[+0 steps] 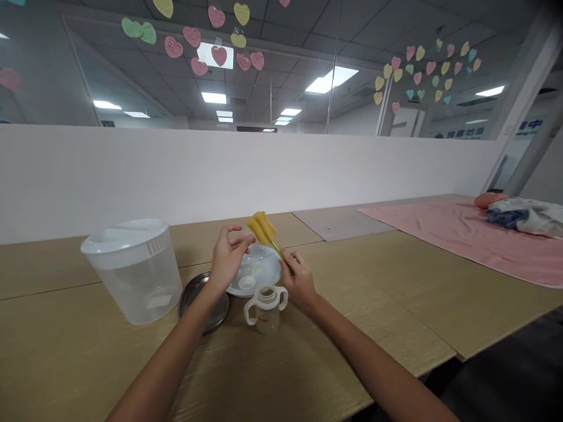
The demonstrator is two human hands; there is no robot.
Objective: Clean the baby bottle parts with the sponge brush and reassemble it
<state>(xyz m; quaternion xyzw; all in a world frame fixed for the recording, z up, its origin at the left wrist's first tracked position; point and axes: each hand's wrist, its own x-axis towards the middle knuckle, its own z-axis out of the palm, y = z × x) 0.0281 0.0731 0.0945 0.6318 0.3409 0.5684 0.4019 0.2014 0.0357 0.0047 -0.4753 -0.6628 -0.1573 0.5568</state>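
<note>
A bottle brush with a yellow sponge head (263, 227) and a green stem is gripped near the stem's lower end by my right hand (299, 281). The sponge points up and to the left. Just left of it is my left hand (229, 255), fingers loosely curled and partly apart, with nothing visible in them. Beneath both hands lies a pale blue plate (266, 275) bearing a small white ring-shaped piece (247, 282). In front of the plate stands a clear baby bottle (267, 322) with two white handles, its top uncovered.
A translucent lidded bucket (134, 275) stands at the left. Beside it a round metal tray (217, 316) is partly hidden by my left forearm. A pink cloth (440, 228) covers the table's right side, with bundled fabric (523, 215) on it. A white wall (246, 176) runs behind the table.
</note>
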